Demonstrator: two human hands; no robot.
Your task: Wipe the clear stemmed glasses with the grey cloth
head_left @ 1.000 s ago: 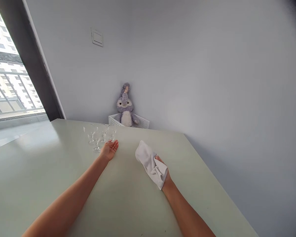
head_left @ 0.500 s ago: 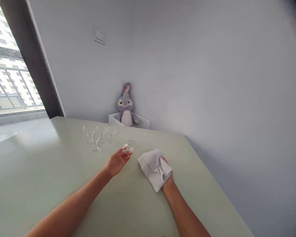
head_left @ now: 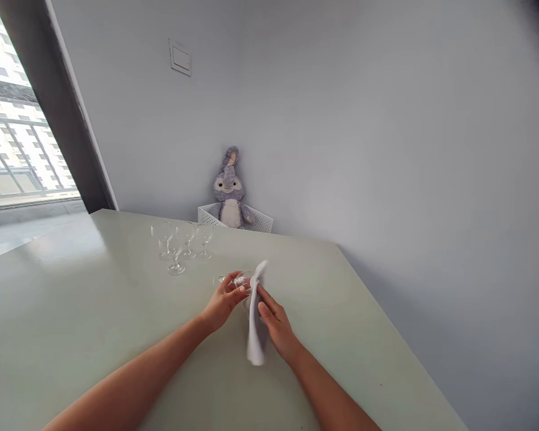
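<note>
In my left hand (head_left: 224, 302) is a clear stemmed glass (head_left: 243, 279), tipped on its side with its foot pointing left and its bowl toward the right. The fingers close around the glass near the stem and bowl. My right hand (head_left: 278, 323) presses a white cloth (head_left: 254, 323) against the mouth of the glass. The cloth hangs down edge-on and is slightly blurred at its lower end. It hides the rim of the glass and part of my right fingers. Both hands are just above the table.
Several similar stemmed glasses (head_left: 176, 257) stand upright in a group on the pale green table (head_left: 94, 311), left of my hands. Beyond the far edge, a grey plush toy (head_left: 230, 194) sits in a white perforated basket (head_left: 264, 224) against the wall. A window is at left.
My right hand has swung left, bringing the cloth onto the glass's mouth. The left hand has turned from palm-up and closed around the glass, now lying sideways.
</note>
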